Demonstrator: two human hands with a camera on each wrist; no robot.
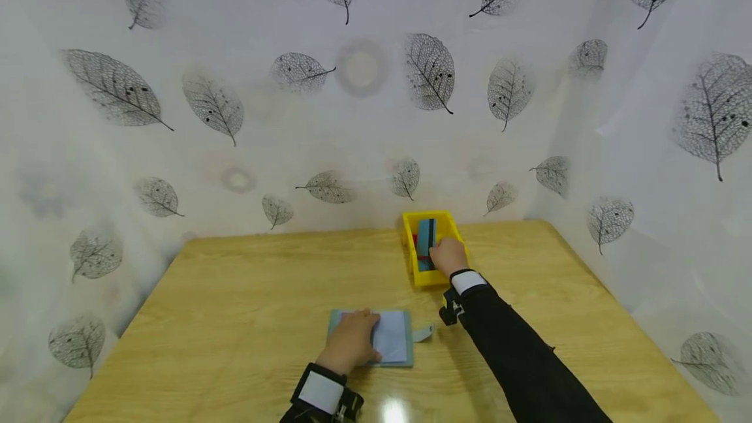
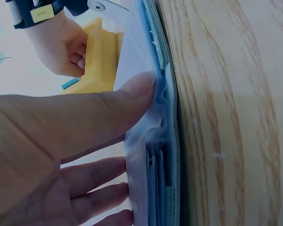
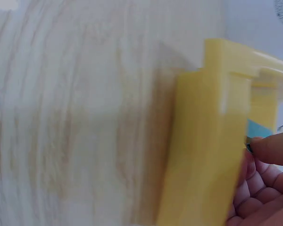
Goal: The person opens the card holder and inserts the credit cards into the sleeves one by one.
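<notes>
An open card holder (image 1: 392, 338) with a pale blue-green cover and clear plastic sleeves lies on the table. My left hand (image 1: 350, 338) rests on it with the fingers spread. In the left wrist view the thumb presses down at the fold between the sleeves (image 2: 155, 136). Farther back, inside a yellow bin (image 1: 431, 279), my right hand (image 1: 450, 256) pinches a blue card (image 1: 423, 240) that has a dark stripe. Much of this card is hidden by the bin wall in the right wrist view, where thumb and curled fingers (image 3: 273, 150) show at its edge.
A closing strap (image 1: 423, 333) with a metal snap sticks out from the card holder's right side. Something red (image 1: 414, 239) shows inside the bin. The wood-grain table (image 1: 264, 292) meets a leaf-patterned curtain (image 1: 358, 129) at its back and sides.
</notes>
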